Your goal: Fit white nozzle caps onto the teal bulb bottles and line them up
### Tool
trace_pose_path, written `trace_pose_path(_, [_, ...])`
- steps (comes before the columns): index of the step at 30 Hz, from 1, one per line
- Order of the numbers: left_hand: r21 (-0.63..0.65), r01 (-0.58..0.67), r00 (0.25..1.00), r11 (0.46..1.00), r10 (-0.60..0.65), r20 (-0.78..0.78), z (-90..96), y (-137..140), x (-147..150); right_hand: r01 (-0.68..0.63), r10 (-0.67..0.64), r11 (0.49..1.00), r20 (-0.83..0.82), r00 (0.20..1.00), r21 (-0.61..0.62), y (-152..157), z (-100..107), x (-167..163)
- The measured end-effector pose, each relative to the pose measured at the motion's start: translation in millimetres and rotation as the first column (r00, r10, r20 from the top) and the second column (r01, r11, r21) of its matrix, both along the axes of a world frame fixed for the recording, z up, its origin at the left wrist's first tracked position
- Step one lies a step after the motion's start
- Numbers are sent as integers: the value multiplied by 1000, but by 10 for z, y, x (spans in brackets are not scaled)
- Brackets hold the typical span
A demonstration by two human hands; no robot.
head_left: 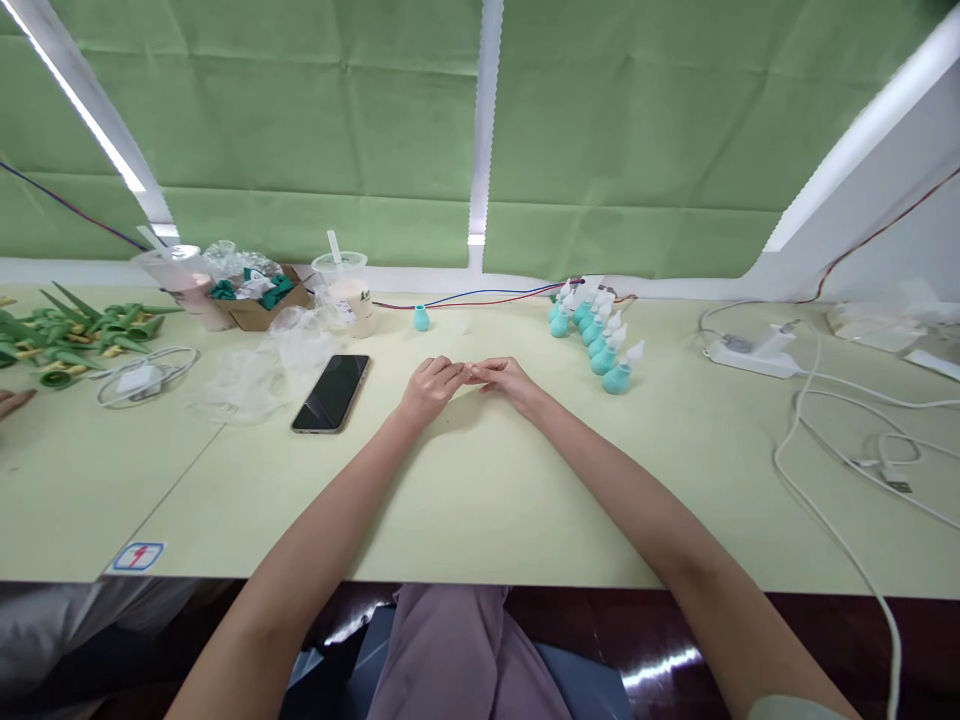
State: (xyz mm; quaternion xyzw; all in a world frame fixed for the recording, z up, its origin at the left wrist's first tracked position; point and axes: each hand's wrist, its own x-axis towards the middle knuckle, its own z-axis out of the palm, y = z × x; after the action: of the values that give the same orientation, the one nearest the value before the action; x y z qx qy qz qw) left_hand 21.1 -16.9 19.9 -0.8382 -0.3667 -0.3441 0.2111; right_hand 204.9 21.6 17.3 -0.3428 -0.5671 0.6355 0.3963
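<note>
Over the middle of the table, my left hand and my right hand meet at the fingertips. Both are closed in a pinch, and whatever small thing lies between them is too small and covered to make out. Beyond my left hand stands a small turquoise rubber bulb with an open neck and no tip. To the right of my right hand, several turquoise bulbs with white pointed tips stand in rows; the nearest bulb is at the front.
A phone lies left of my hands, beside a crumpled plastic bag. Behind are drink cups and a cardboard box. Green plastic parts and another person's fingers are far left. A power strip and white cables occupy the right.
</note>
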Motion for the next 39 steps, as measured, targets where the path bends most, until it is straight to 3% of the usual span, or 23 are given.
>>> trace_pose_path(5, [301, 49, 996, 952, -26, -80, 26, -17, 36, -26, 26, 999, -8, 1000, -22, 6, -4, 26])
trace_pose_path(9, [390, 53, 994, 919, -12, -109, 41, -36, 53, -32, 29, 998, -50, 998, -56, -5, -14, 25])
trace_pose_path(16, [310, 90, 993, 946, -63, -98, 10, -27, 30, -11, -2, 995, -134, 991, -98, -15, -33, -16])
trace_pose_path(23, [378, 84, 991, 922, -38, -126, -9, -31, 45, -8, -9, 994, -155, 988, -107, -51, -18, -12])
trace_pose_path(26, [331, 91, 996, 939, -79, -47, -21, -14, 40, -36, 17, 995, -196, 981, -94, -70, -16, -29])
trace_pose_path(32, [292, 24, 944, 956, -118, 309, -14, 50, 84, -74, 53, 996, -303, 951, -58, -44, -61, -89])
trace_pose_path(39, [289, 27, 950, 957, -114, 289, 4, 69, 82, 58, -64, 998, -283, 957, -28, -60, -70, -118])
